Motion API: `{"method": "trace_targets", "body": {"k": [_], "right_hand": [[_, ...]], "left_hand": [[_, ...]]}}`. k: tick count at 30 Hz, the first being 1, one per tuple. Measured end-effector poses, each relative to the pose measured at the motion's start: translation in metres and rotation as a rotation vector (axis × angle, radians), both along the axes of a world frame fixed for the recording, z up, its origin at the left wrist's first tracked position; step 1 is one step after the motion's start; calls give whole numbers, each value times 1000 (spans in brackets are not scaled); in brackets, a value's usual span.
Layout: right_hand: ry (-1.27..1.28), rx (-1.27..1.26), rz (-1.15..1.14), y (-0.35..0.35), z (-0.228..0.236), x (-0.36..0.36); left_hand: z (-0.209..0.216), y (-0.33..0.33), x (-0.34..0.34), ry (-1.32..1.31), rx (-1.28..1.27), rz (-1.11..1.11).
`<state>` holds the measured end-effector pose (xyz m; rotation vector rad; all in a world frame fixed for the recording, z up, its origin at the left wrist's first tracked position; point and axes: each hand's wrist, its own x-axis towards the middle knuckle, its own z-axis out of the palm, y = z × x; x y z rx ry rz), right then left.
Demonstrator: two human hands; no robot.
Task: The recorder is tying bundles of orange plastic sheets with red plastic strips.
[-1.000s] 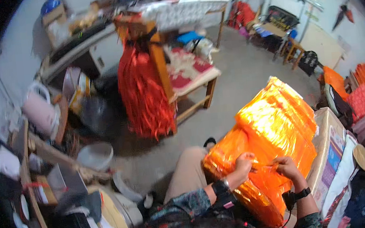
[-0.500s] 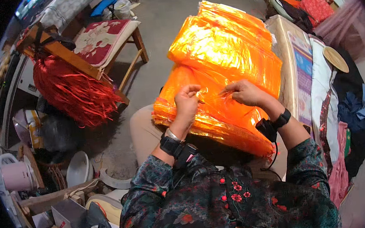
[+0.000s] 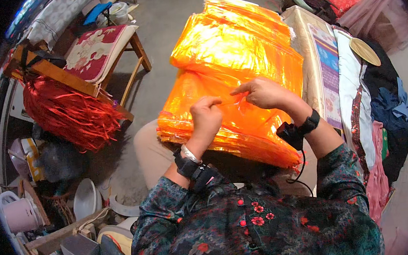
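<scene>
A thick pile of shiny orange plastic film (image 3: 236, 50) lies in front of me, its near edge by my knees. Above the near part of the pile, my left hand (image 3: 206, 120) is closed, thumb and forefinger pinched together. Facing it from the right is my right hand (image 3: 265, 93), its forefinger reaching left and the other fingers curled in. A pale glint shows under the right fingertips. Whatever either pinch holds is too small or hidden to make out. Both wrists wear black straps, and a silver bangle (image 3: 190, 153) sits on the left one.
Red strands (image 3: 70, 113) hang from a wooden bar at left, beside a stool with a patterned cushion (image 3: 96, 52). A wooden crate of boxes (image 3: 80, 250) stands at lower left. Clothes (image 3: 353, 93) and a round tan fan (image 3: 365, 52) lie along the right.
The whole view has shifted, so the scene sits a little further left and higher. My right hand has come nearer my left, and my left fingers have curled in more.
</scene>
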<state>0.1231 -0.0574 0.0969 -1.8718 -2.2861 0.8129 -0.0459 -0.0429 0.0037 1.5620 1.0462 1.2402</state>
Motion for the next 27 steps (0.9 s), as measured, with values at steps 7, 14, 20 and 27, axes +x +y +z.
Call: {"method": "trace_targets", "body": {"k": [7,14,20,27], "right_hand": [[732,-198,-360,0,-36,16],[447,-209,-229,25,-13,33],[40,-193,33,45,4,34],[-181,-306,190,47,8,2]], "left_hand": [[33,-18,28,101,197,70],[6,-19,39,-251,-856,-214],[4,6,27,-429,-940,-79],[2,12,33,-27,-524,-180]]}}
